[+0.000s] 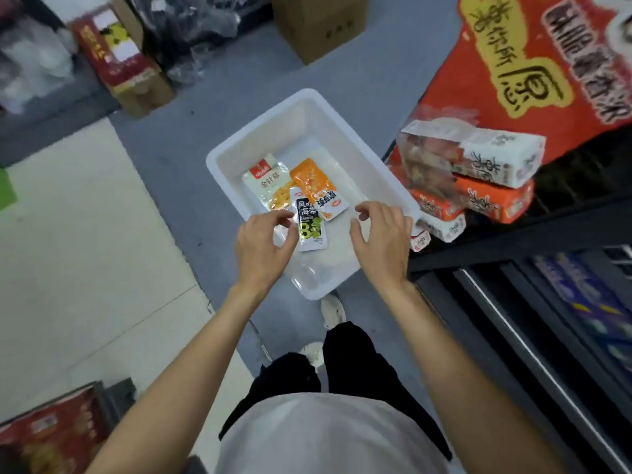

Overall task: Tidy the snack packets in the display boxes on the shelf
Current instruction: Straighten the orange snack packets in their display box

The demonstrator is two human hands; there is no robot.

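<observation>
A white plastic bin (307, 111) stands on the grey floor in front of me. Three snack packets lie in it: a white and red one (265, 179), an orange one (313, 183), and a black and green one (309, 224) on top. My left hand (263, 244) is over the bin's near left side, with thumb and forefinger pinching the black and green packet's left edge. My right hand (383, 237) hovers over the bin's near right side, fingers loosely curled and holding nothing. White and orange display boxes (478, 169) are stacked on the dark shelf (513, 241) to the right.
A large red and orange carton (533, 63) lies above the display boxes. Cardboard boxes (318, 25) and a red carton (116, 59) stand on the floor at the back. Another red box (51, 436) sits near left. My legs and shoes (333, 311) are just below the bin.
</observation>
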